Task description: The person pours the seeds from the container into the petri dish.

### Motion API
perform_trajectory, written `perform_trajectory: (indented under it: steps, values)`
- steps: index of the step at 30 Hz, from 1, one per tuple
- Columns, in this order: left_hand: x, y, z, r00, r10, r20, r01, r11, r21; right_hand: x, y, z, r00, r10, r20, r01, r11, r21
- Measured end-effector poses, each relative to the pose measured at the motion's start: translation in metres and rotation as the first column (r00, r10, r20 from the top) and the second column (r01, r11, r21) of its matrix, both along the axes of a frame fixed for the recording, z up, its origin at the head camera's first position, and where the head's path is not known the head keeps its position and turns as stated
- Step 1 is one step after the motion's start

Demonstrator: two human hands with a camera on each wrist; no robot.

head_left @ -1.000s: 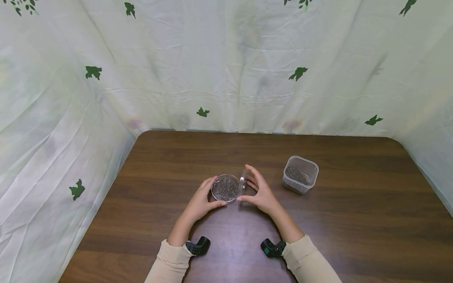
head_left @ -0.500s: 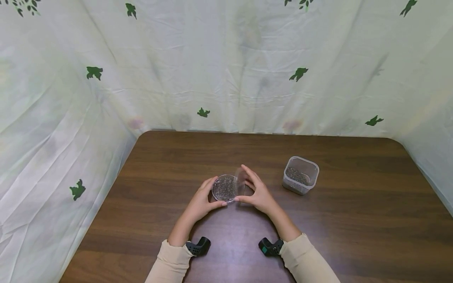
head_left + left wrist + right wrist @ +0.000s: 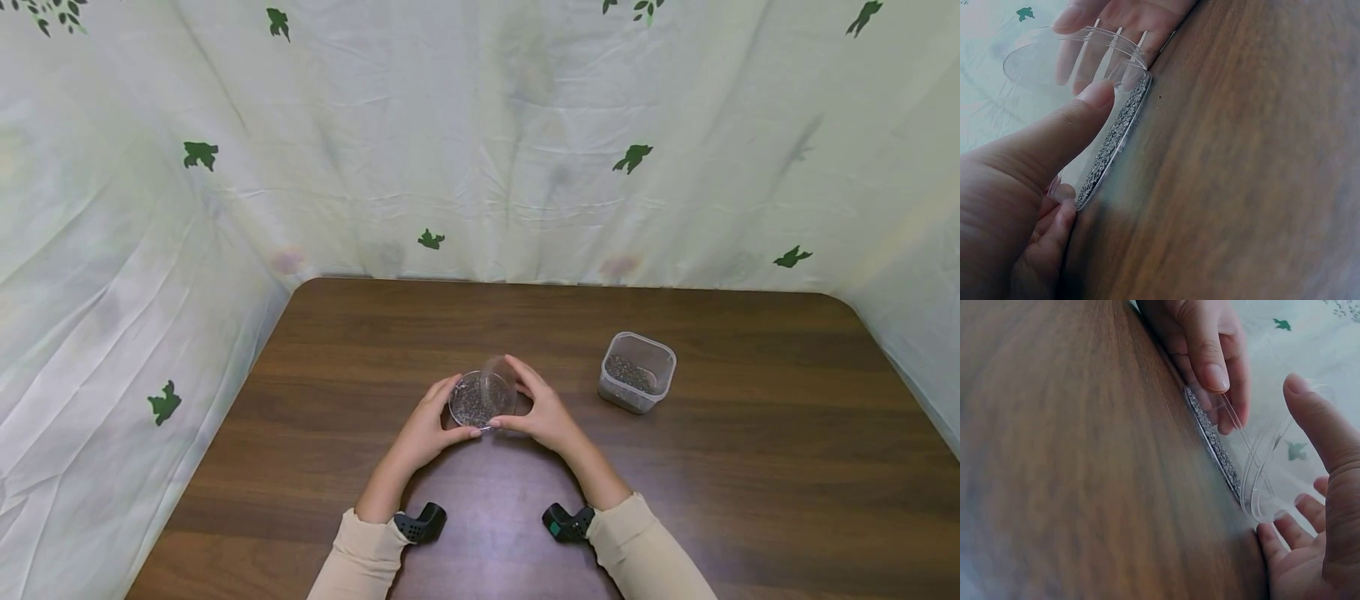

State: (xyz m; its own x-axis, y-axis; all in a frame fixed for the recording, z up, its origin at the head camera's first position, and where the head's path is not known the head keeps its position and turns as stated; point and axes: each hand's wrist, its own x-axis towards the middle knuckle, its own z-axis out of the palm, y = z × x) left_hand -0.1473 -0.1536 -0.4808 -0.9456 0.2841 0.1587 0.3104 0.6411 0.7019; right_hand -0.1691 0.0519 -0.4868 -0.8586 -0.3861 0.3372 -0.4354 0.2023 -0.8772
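A clear petri dish (image 3: 465, 407) with a layer of dark grey granules (image 3: 1113, 145) lies flat on the table. My left hand (image 3: 422, 432) holds its left side, thumb at the near rim and fingers at the far one. The clear round lid (image 3: 497, 380) is tilted over the dish's right half, its right edge raised. My right hand (image 3: 549, 418) grips that lid between thumb and fingers. In the right wrist view the lid (image 3: 1266, 450) slants, with its low edge at the dish's rim.
A square clear plastic tub (image 3: 637, 373) holding similar dark granules stands right of the hands on the brown wooden table (image 3: 750, 450). Pale curtains (image 3: 480, 150) with green bird shapes hang behind and at the sides.
My right hand has moved left, bringing the lid from nearly upright at the dish's right edge to a slant over its right half. My left hand and the dish have stayed put.
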Motion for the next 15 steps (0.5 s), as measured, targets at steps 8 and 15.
perform_trajectory:
  steps: [8,15]
  values:
    - [0.000,0.000,-0.001,1.000,-0.001,0.004,0.001,1.000,-0.003,0.001,-0.002,0.005,1.000,-0.010,0.004,0.010,1.000,0.024]
    - [-0.001,0.000,-0.002,1.000,0.002,0.005,-0.002,1.000,-0.007,0.014,-0.005,0.031,1.000,-0.015,0.010,0.014,0.998,0.054]
